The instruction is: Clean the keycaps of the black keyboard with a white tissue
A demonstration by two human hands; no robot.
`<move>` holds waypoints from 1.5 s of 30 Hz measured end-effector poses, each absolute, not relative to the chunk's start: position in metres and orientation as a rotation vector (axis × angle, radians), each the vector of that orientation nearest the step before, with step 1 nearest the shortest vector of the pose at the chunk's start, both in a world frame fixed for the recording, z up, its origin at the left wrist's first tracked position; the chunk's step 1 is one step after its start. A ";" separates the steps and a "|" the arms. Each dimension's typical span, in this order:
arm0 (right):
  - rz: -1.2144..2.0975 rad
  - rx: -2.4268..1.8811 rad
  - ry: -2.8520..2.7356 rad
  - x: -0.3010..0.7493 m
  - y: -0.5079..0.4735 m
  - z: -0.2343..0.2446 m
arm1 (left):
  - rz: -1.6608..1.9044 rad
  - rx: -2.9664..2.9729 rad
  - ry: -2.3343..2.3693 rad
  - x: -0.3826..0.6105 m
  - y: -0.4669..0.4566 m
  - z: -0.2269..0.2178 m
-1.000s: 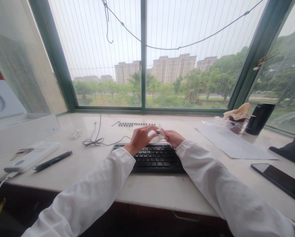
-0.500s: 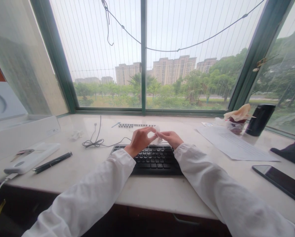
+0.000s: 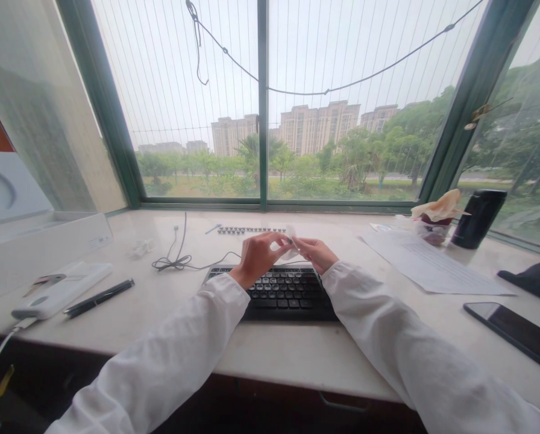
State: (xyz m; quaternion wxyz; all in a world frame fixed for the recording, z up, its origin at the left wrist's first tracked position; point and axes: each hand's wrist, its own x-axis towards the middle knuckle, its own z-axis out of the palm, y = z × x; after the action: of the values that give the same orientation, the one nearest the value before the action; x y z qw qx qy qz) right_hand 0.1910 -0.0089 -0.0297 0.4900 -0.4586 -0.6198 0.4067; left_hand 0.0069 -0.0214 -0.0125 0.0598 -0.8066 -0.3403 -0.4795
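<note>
Over the 12 o'clock edge of our black keyboard point(image 3: 290, 310), our left hand point(image 3: 257, 258) pinches a small dark keycap point(image 3: 290, 240), back in sight after being hidden half a second ago; at the keycap's 3 o'clock, our right hand point(image 3: 319, 254) narrowly pinches white tissue point(image 3: 290, 231).

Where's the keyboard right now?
In the head view, the keyboard lies centrally on the desk, right of the bundled cable and partly hidden by the left hand.

The table point(image 3: 156, 299) has room between pen point(image 3: 100, 298) and keyboard point(image 3: 288, 311), though the left sleeve point(image 3: 175, 337) crosses its near side and the cable point(image 3: 173, 263) its far side.
</note>
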 end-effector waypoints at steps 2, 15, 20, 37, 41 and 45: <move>1.028 -1.077 -1.488 0.191 -0.010 -0.029 | -1.427 -2.445 -1.020 0.006 -0.021 -0.012; 0.886 -1.223 -1.576 0.192 -0.014 -0.025 | -1.376 -2.451 -1.003 0.007 -0.017 -0.017; 0.914 -1.161 -1.532 0.193 -0.014 -0.026 | -1.439 -2.497 -1.019 0.009 -0.016 -0.021; 1.298 -0.917 -1.301 0.188 -0.018 -0.018 | -1.631 -2.491 -1.141 0.016 -0.027 -0.010; 1.191 -0.945 -1.321 0.187 -0.019 -0.018 | -1.684 -2.577 -1.139 0.017 -0.026 -0.010; 1.044 -0.939 -1.428 0.185 -0.022 -0.018 | -1.752 -2.674 -1.199 0.020 -0.025 -0.011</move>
State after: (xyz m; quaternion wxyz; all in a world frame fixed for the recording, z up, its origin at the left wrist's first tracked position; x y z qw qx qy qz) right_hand 0.1853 -0.0217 -0.0184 0.5390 -0.3950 -0.6005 0.4391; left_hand 0.0195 -0.0254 -0.0109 -0.1359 -0.7759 -0.3480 -0.5084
